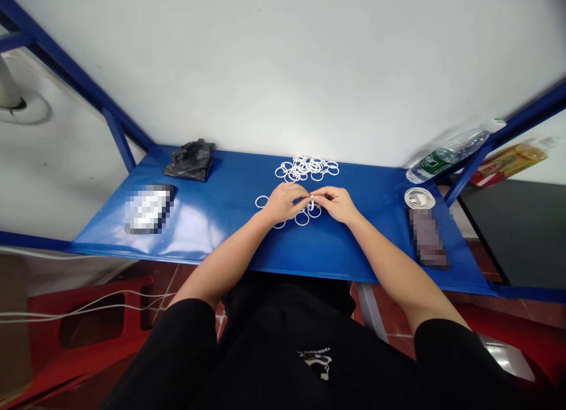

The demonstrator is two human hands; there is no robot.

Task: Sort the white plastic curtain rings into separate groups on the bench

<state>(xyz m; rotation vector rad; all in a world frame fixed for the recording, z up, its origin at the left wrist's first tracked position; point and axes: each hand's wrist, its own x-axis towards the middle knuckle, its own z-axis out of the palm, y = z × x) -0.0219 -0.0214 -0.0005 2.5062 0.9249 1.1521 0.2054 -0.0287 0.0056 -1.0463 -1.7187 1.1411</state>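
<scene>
My left hand [285,201] and my right hand [338,202] meet over the middle of a blue table [221,221]. Both pinch one small white ring [311,201] between their fingertips. A few loose white rings [302,218] lie on the table just under and beside the hands, one of them [262,201] to the left of my left hand. A pile of several more white rings [306,168] lies farther back, near the wall.
A crumpled black bag [191,159] lies at the back left, a blurred flat object [148,208] in front of it. At the right are a roll of tape [419,198], a blurred dark object [427,238] and a lying water bottle [451,151]. Red stools stand below.
</scene>
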